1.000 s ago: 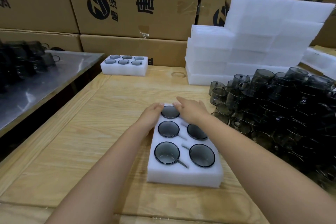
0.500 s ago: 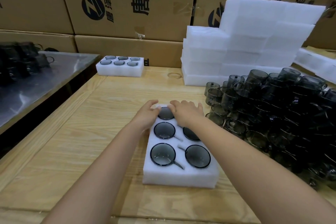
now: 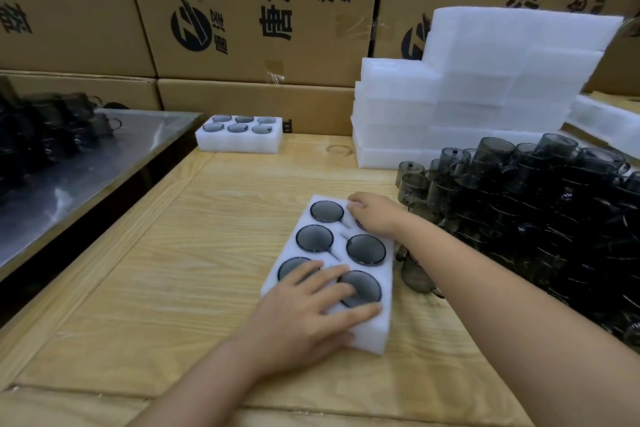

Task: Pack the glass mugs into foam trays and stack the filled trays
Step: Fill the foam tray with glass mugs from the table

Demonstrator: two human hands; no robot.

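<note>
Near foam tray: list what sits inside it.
Five dark glass mugs show in the foam tray; the left hand lies across the two nearest. The right hand covers the sixth slot, so its contents are mostly hidden.

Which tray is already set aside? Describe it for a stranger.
Start at the wooden table, follow it to the cardboard boxes behind. The set-aside tray lies there alone, left of the foam stack. Unlike the near tray, no hand touches it.

A packing warehouse is shown. Printed cardboard cartons (image 3: 242, 10) are stacked behind a wooden table (image 3: 207, 253). White foam trays (image 3: 485, 87) and dark glass mugs (image 3: 536, 211) are piled there.
</note>
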